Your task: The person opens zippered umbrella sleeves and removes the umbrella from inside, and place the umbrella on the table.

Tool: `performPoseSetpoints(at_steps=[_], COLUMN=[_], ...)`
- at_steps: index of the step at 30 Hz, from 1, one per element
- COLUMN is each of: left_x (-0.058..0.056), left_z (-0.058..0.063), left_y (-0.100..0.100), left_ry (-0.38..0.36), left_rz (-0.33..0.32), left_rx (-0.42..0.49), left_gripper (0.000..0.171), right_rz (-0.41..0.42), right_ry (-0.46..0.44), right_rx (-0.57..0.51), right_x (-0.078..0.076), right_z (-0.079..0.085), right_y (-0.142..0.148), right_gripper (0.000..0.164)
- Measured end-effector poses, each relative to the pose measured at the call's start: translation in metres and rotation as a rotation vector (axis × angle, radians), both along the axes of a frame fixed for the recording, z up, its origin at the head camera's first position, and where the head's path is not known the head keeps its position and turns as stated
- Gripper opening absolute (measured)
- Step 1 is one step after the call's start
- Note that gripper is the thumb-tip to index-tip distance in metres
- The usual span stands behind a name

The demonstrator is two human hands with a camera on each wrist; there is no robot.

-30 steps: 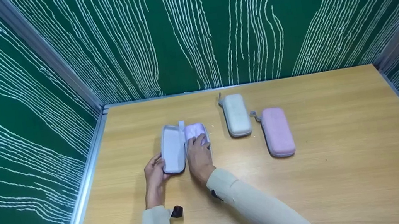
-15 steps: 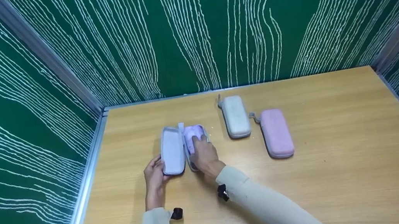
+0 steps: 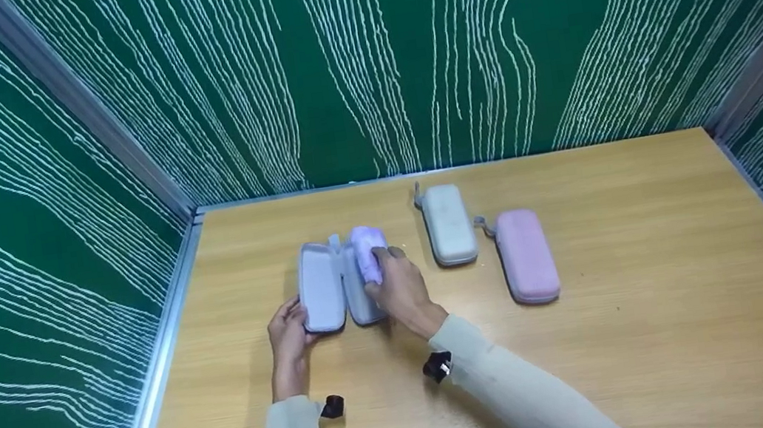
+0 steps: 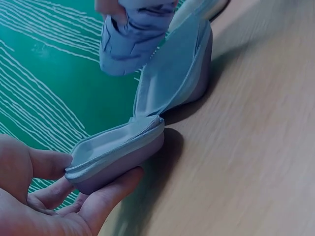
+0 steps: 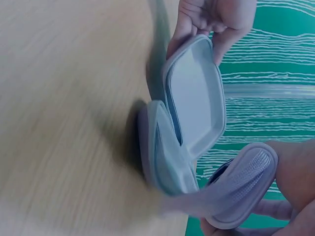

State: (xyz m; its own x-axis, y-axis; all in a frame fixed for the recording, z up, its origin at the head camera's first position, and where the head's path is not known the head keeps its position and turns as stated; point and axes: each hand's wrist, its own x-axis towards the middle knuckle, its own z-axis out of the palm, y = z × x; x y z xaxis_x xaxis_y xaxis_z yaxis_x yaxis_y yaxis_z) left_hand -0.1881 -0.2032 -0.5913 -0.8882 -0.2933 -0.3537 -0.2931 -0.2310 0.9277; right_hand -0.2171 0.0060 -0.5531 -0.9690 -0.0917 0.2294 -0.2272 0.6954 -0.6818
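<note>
My left hand (image 3: 288, 334) pinches the near left edge of an unzipped grey-lilac hard case (image 3: 322, 289), which lies spread open on the table. In the left wrist view, the thumb is on the rim and fingers are under the shell. My right hand (image 3: 403, 287) grips a compact lilac folding umbrella (image 3: 366, 252) above the case's right half. Pleated fabric of the umbrella (image 4: 129, 49) shows in the left wrist view. In the right wrist view its oval handle end (image 5: 243, 187) and a blurred strap face the camera. The bare inside of both case halves shows.
A closed pale grey-white zip case (image 3: 450, 225) and a closed pink one (image 3: 528, 255) lie to the right on the wooden table (image 3: 640, 357). Green panels (image 3: 477, 44) with white wavy lines stand behind and at the sides.
The right hand has gone from reaching inside the case's right half to gripping the umbrella, now lifted out above it. The left hand keeps its hold and shifts slightly left with the case.
</note>
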Motion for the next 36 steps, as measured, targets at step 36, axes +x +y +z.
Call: performPoseSetpoints(at_steps=[36], left_x=[-0.019], left_z=[0.011], left_y=[-0.040], left_ry=[-0.026], left_rz=[0.005], left_rx=[-0.107], left_gripper=[0.045], right_rz=[-0.107], right_ry=[0.140], right_rx=[0.366], right_x=[-0.022], right_z=[-0.044], right_y=[0.013], right_gripper=[0.055])
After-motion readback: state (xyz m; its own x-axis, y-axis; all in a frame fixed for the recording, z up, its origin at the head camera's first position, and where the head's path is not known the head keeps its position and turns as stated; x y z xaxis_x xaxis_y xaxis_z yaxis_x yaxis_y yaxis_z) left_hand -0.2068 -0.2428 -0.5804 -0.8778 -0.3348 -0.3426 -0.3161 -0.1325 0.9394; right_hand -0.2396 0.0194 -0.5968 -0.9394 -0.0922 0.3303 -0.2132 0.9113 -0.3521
